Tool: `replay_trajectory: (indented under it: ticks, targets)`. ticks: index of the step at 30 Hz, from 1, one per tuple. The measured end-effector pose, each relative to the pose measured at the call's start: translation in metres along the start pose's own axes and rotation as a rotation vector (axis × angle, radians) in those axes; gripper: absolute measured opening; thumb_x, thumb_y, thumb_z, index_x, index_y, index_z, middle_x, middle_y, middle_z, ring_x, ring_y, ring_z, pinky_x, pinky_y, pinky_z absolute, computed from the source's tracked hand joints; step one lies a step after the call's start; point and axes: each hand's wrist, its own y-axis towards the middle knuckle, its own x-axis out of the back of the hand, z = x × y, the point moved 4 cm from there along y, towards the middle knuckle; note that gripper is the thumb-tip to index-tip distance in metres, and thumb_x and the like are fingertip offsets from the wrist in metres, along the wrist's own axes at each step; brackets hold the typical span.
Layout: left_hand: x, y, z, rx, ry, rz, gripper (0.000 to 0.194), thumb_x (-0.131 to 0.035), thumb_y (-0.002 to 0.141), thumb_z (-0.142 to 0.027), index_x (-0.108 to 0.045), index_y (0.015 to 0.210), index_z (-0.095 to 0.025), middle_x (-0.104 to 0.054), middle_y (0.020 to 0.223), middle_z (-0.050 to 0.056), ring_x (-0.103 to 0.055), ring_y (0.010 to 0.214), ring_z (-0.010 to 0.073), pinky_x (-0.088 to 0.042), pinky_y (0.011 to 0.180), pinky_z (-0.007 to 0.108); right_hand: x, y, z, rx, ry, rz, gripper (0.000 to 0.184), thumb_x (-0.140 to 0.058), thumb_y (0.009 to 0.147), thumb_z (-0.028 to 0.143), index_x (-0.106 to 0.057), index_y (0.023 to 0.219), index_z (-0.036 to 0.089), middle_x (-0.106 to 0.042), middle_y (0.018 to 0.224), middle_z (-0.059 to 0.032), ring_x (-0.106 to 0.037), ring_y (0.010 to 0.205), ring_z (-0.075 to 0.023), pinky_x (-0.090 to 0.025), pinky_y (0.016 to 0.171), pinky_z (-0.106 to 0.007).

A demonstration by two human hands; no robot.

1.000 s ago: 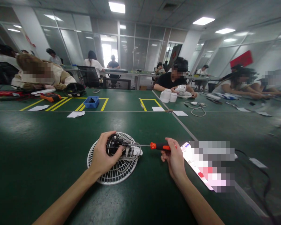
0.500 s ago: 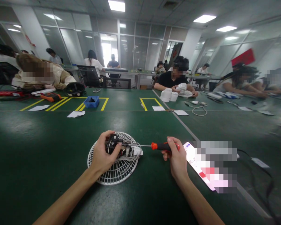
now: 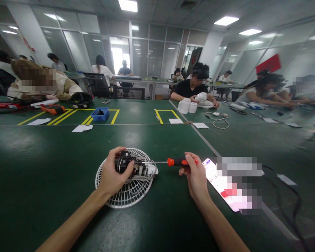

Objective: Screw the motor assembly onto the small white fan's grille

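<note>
My left hand (image 3: 114,173) is closed round a black fan motor unit (image 3: 125,159), thumb on its near side. Below it a round white fan grille (image 3: 128,196) lies flat on the green table. Pale wires and a small white part (image 3: 151,170) sit to the right of the motor. In my right hand (image 3: 196,171) is a screwdriver (image 3: 176,162) with a black and red handle, held level. Its shaft points left and its tip meets the motor unit; the exact contact point is too small to make out.
A lit phone (image 3: 212,175) lies right of my right hand, by a black cable (image 3: 295,203). Farther off are a blue bin (image 3: 100,114), paper slips (image 3: 82,128), white cups of plastic (image 3: 184,106) and a white cord (image 3: 220,120). A co-worker (image 3: 190,89) sits opposite.
The whole view has shifted slightly, so everything appears a little farther left. Both hands keep their hold, and the screwdriver stays against the motor unit.
</note>
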Motion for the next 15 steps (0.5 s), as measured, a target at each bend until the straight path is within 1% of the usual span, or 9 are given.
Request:
replay_trajectory:
  ticks: [3,4,6,7,9,11,12,13,15]
  targets:
    - [-0.0005,0.0004,-0.0013,-0.002,-0.009,0.006,0.043,-0.072,0.085,-0.034,-0.056,0.122,-0.021,-0.066,0.107,0.004,-0.068,0.094,0.0196,-0.059,0.087,0.037,-0.0004,-0.0008,0.0022,0.028,-0.061,-0.004,0.049,-0.082,0.072,0.06,-0.062,0.091,0.02,-0.062,0.06,0.0048,-0.048,0.038,-0.009,-0.041,0.039,-0.022]
    - [-0.0006,0.0005,-0.002,-0.001,-0.012,0.004,0.042,-0.072,0.085,-0.034,-0.057,0.122,-0.021,-0.066,0.107,0.004,-0.068,0.094,0.0196,-0.059,0.087,0.037,-0.0005,-0.001,0.0022,0.021,-0.068,0.0,0.049,-0.082,0.072,0.061,-0.061,0.088,0.02,-0.062,0.057,0.0047,-0.048,0.038,-0.0092,-0.041,0.039,-0.022]
    - [-0.0007,0.0009,-0.0033,0.002,-0.014,-0.002,0.041,-0.072,0.084,-0.034,-0.057,0.121,-0.021,-0.067,0.108,0.005,-0.068,0.094,0.02,-0.059,0.087,0.037,-0.0004,-0.0016,0.0013,-0.005,-0.045,0.008,0.048,-0.082,0.072,0.061,-0.059,0.087,0.021,-0.061,0.057,0.0045,-0.053,0.041,-0.0115,-0.045,0.041,-0.023]
    - [-0.0007,0.001,-0.0039,0.004,-0.012,-0.003,0.041,-0.072,0.084,-0.034,-0.057,0.121,-0.021,-0.067,0.107,0.005,-0.068,0.094,0.0202,-0.059,0.086,0.037,-0.0005,-0.002,0.0007,-0.021,-0.015,0.014,0.047,-0.081,0.072,0.06,-0.059,0.087,0.022,-0.063,0.061,0.0035,-0.058,0.045,-0.0137,-0.047,0.042,-0.024]
    - [-0.0007,0.0014,-0.0048,0.006,0.0,0.004,0.041,-0.071,0.084,-0.035,-0.057,0.121,-0.021,-0.067,0.106,0.005,-0.068,0.093,0.0209,-0.059,0.086,0.038,-0.0013,-0.0031,-0.0001,-0.049,0.06,0.04,0.042,-0.079,0.072,0.055,-0.061,0.09,0.022,-0.07,0.076,-0.0014,-0.067,0.062,-0.0193,-0.051,0.045,-0.026]
    - [-0.0003,0.0017,-0.0053,-0.001,0.016,0.012,0.04,-0.069,0.085,-0.036,-0.057,0.12,-0.021,-0.067,0.106,0.005,-0.069,0.093,0.0214,-0.059,0.086,0.038,-0.0023,-0.0044,0.0,-0.065,0.112,0.065,0.036,-0.076,0.071,0.046,-0.063,0.093,0.022,-0.073,0.089,-0.0049,-0.069,0.072,-0.0216,-0.052,0.046,-0.027]
    - [0.0,0.0017,-0.0053,-0.006,0.024,0.016,0.039,-0.068,0.086,-0.036,-0.057,0.12,-0.021,-0.067,0.105,0.005,-0.069,0.093,0.0216,-0.059,0.086,0.038,-0.0025,-0.0049,0.0002,-0.067,0.122,0.07,0.033,-0.075,0.071,0.042,-0.063,0.094,0.021,-0.072,0.088,-0.0044,-0.068,0.07,-0.0204,-0.05,0.046,-0.026]
    - [0.0003,0.0015,-0.0051,-0.01,0.03,0.018,0.039,-0.068,0.086,-0.036,-0.057,0.12,-0.021,-0.066,0.105,0.006,-0.068,0.092,0.0218,-0.059,0.086,0.038,-0.0024,-0.0053,0.0004,-0.066,0.122,0.067,0.032,-0.074,0.071,0.038,-0.064,0.096,0.021,-0.07,0.082,-0.0023,-0.065,0.064,-0.0182,-0.049,0.045,-0.025]
    - [0.0006,0.0008,-0.0042,-0.013,0.041,0.02,0.04,-0.068,0.086,-0.037,-0.056,0.12,-0.021,-0.066,0.105,0.006,-0.068,0.093,0.0221,-0.059,0.087,0.039,-0.0018,-0.0055,0.0007,-0.052,0.097,0.048,0.032,-0.073,0.072,0.036,-0.063,0.098,0.021,-0.061,0.065,0.0042,-0.055,0.05,-0.0134,-0.043,0.042,-0.022]
